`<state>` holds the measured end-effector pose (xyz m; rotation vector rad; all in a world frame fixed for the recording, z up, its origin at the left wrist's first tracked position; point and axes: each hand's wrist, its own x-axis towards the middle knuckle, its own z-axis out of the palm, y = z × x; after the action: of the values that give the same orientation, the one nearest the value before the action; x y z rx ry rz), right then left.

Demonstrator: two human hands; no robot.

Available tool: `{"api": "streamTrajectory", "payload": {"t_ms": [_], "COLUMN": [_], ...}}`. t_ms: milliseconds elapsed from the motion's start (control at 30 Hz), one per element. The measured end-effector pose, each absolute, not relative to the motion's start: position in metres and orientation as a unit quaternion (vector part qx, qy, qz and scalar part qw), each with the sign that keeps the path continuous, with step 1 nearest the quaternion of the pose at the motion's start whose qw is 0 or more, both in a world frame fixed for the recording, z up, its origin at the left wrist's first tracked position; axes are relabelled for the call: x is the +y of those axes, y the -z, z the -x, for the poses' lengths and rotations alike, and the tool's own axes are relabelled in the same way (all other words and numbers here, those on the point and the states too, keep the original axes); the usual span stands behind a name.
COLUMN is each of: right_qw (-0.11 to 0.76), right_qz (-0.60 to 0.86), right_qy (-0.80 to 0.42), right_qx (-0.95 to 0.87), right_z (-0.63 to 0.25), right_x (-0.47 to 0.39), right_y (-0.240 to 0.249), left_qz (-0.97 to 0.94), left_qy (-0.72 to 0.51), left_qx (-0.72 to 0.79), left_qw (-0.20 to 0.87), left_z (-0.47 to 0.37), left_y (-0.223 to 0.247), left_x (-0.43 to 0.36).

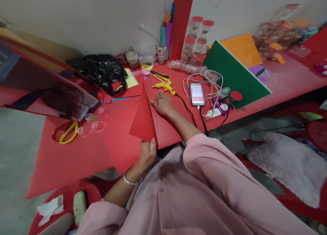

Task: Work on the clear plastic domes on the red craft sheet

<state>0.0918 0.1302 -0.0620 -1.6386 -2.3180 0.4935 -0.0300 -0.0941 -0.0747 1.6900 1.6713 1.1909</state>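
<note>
A red sheet of card is folded up at an angle on the red table, its upper flap raised. At the near edge of the table, my left hand pinches the bottom of this sheet between thumb and fingers. My right hand lies flat with fingers spread, just right of the raised flap. Beyond its fingertips rests a yellow glue gun with a black cord. Another part of the red card lies flat beneath and to the left of the flap.
Scissors and clear plastic lids lie to the left, near a large bag. A black plastic bag sits at the back. To the right are a phone with cables, stacked plastic cups and a green board.
</note>
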Motion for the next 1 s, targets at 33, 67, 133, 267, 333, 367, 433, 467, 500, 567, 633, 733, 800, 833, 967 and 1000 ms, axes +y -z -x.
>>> {"api": "streamTrajectory", "payload": {"t_ms": [33, 67, 133, 267, 333, 367, 433, 467, 500, 567, 633, 733, 800, 833, 967, 1000], "right_qw": [0.131, 0.13, 0.109, 0.068, 0.062, 0.061, 0.079, 0.095, 0.11, 0.111, 0.094, 0.093, 0.099, 0.102, 0.11, 0.111], "right_qz": [0.565, 0.56, 0.518, 0.416, 0.437, 0.461, 0.503, 0.511, 0.504, 0.458, 0.452, 0.556, 0.586, 0.57, 0.516, 0.545], "right_qy": [-0.159, -0.148, -0.142, -0.132, -0.127, -0.126, -0.117, -0.11, -0.103, -0.109, -0.124, -0.126, -0.123, -0.122, -0.103, -0.097], "right_qx": [-0.799, -0.805, -0.837, -0.897, -0.888, -0.876, -0.853, -0.847, -0.85, -0.875, -0.878, -0.816, -0.795, -0.806, -0.843, -0.825], "right_z": [-0.094, -0.098, -0.103, -0.094, -0.084, -0.08, -0.076, -0.077, -0.079, -0.088, -0.098, -0.111, -0.117, -0.12, -0.136, -0.14], "right_x": [0.123, 0.114, 0.101, 0.117, 0.134, 0.138, 0.133, 0.125, 0.115, 0.099, 0.094, 0.103, 0.106, 0.104, 0.092, 0.091], "right_y": [0.061, 0.061, 0.065, 0.073, 0.071, 0.069, 0.066, 0.066, 0.068, 0.072, 0.075, 0.075, 0.074, 0.074, 0.078, 0.078], "left_qz": [-0.618, -0.618, -0.621, -0.627, -0.628, -0.628, -0.624, -0.621, -0.619, -0.621, -0.628, -0.635, -0.64, -0.642, -0.649, -0.651], "left_qy": [-0.442, -0.448, -0.456, -0.456, -0.462, -0.465, -0.468, -0.468, -0.468, -0.466, -0.463, -0.454, -0.448, -0.445, -0.432, -0.426], "left_qx": [0.606, 0.602, 0.594, 0.588, 0.584, 0.582, 0.585, 0.589, 0.591, 0.59, 0.583, 0.577, 0.577, 0.578, 0.587, 0.59], "left_qw": [0.235, 0.232, 0.23, 0.229, 0.226, 0.225, 0.223, 0.222, 0.221, 0.22, 0.227, 0.239, 0.238, 0.236, 0.218, 0.215], "left_z": [0.03, 0.03, 0.03, 0.03, 0.029, 0.029, 0.028, 0.028, 0.028, 0.028, 0.028, 0.029, 0.029, 0.029, 0.028, 0.029], "left_y": [0.076, 0.077, 0.08, 0.08, 0.077, 0.076, 0.075, 0.076, 0.076, 0.077, 0.077, 0.077, 0.077, 0.078, 0.085, 0.086], "left_x": [-0.094, -0.094, -0.094, -0.093, -0.092, -0.092, -0.092, -0.092, -0.093, -0.093, -0.092, -0.091, -0.09, -0.091, -0.092, -0.092]}}
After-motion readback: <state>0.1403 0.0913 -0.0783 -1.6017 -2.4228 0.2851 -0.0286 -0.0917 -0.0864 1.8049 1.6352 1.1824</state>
